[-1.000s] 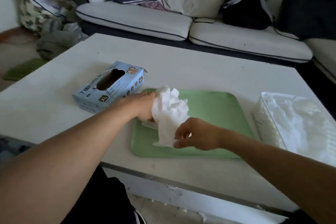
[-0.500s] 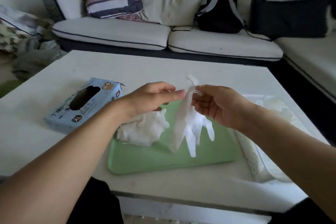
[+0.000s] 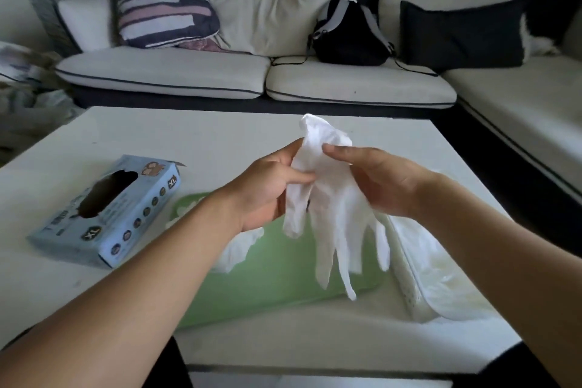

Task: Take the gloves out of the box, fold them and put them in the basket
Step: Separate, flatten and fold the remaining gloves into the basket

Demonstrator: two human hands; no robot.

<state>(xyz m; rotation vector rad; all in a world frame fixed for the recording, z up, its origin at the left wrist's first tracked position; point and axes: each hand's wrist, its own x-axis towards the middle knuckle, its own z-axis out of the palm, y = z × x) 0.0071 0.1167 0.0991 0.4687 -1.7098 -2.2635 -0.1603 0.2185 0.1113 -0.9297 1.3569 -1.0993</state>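
A white glove hangs in the air above the green tray, cuff up and fingers dangling. My left hand pinches its left edge near the cuff, and my right hand pinches its right edge. A crumpled bunch of white gloves lies on the tray under my left forearm, partly hidden. The blue glove box lies on the table at the left with its dark opening facing up. The white basket stands at the right of the tray with white gloves inside, partly hidden by my right forearm.
The white table carries everything. Behind it stands a sofa with cushions and a black backpack. Clothes are piled on the floor at the far left.
One glove was pulled out of the crumpled bunch and lifted above the tray. Both hands now hold it at the cuff, spread wider. The bunch stays on the tray.
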